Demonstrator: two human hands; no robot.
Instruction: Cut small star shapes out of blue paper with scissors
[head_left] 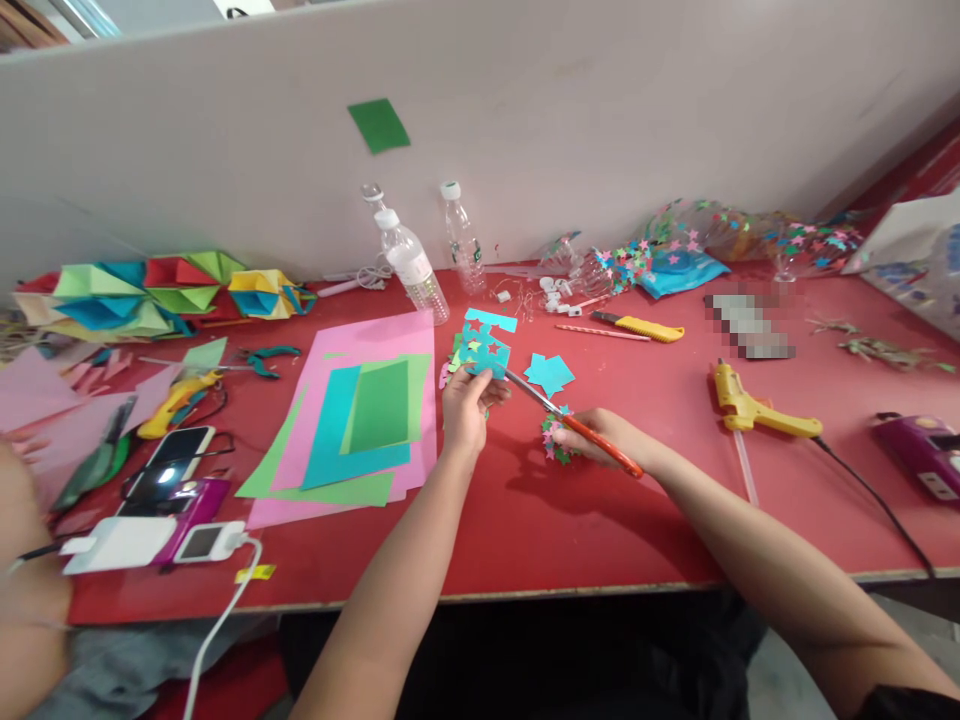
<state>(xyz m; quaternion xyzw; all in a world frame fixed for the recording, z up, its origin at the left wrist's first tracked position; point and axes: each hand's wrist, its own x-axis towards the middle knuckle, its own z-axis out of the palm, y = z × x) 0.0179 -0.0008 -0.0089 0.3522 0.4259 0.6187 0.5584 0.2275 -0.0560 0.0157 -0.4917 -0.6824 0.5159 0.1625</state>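
My left hand pinches a blue sheet of craft paper with star-shaped holes cut in it. My right hand is closed around red-handled scissors, whose blades reach to the right edge of that sheet. A blue paper star lies on the red table just beyond the blades. Several small coloured stars lie beneath my right hand, partly hidden by it. More green and pink scraps show just behind my left hand.
Stacked coloured sheets lie left. Plastic bottles stand at the back by the partition. A yellow cutter and a corded yellow glue gun lie right. Phones, a purple power strip and another person's arm are at left.
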